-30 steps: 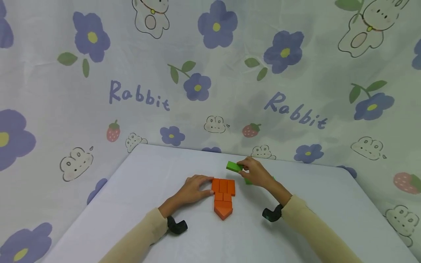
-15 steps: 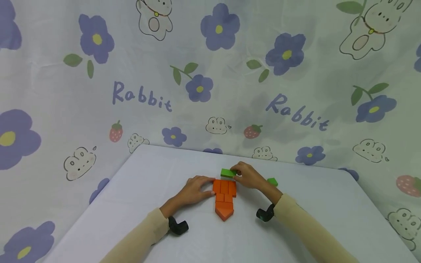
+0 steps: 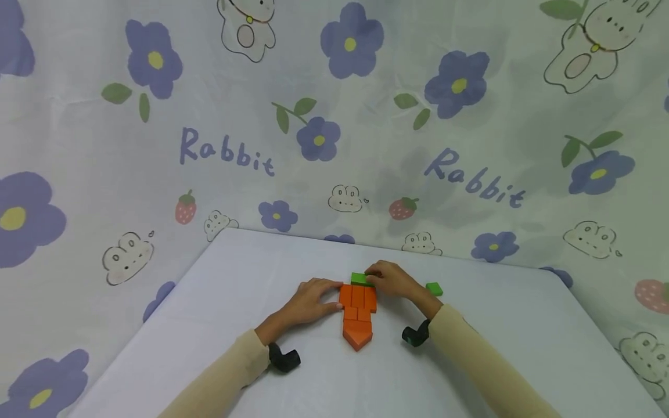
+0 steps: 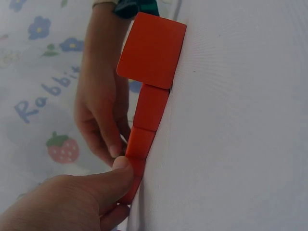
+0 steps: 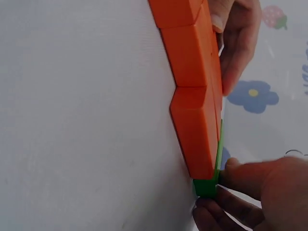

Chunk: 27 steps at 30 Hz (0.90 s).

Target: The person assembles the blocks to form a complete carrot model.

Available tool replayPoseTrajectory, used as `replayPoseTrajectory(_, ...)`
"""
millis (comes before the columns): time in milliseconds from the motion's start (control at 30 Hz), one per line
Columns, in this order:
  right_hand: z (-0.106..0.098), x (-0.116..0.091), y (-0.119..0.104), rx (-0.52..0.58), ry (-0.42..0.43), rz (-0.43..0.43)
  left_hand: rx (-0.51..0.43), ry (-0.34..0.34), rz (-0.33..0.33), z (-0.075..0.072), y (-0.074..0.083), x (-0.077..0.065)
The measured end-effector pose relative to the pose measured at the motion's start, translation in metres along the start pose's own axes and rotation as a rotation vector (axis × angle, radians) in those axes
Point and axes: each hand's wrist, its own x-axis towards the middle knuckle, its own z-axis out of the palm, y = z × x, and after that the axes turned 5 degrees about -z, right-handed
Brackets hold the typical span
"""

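Flat orange blocks lie together on the white table, with a row of three upright oblong blocks [image 3: 358, 296] at the far end and a pointed block [image 3: 358, 338] nearest me. My left hand [image 3: 308, 305] holds the left oblong block [image 3: 345, 295] between thumb and index finger. Along the far edge of that row lies a green block [image 3: 358, 278], pinched at its right end by my right hand [image 3: 393, 281]. In the right wrist view the green block [image 5: 206, 187] sits against the end of an orange block [image 5: 195, 139]; fingers hide part of it.
A smaller green block [image 3: 434, 289] rests on the white table [image 3: 251, 267], right of the orange blocks and beyond my right wrist. Behind the table's far edge hangs a curtain [image 3: 366, 145] printed with rabbits and flowers.
My right hand has brought the green block left and toward me, down against the orange row. The smaller green block has come into fuller view. My left hand stays in place.
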Motion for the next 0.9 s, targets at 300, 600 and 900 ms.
replayPoseTrajectory(300, 0.007, 0.004, -0.003, -0.012, 0.021, -0.021, -0.008, -0.006, 0.000, 0.000, -0.001, 0.000)
replayPoseTrajectory(600, 0.004, 0.001, -0.010, 0.006, 0.008, -0.012, 0.005, 0.002, -0.002, 0.001, -0.002, 0.002)
replayPoseTrajectory(900, 0.003, 0.000, -0.009, 0.014, 0.004, -0.025, 0.014, -0.006, -0.011, 0.000, 0.000, 0.001)
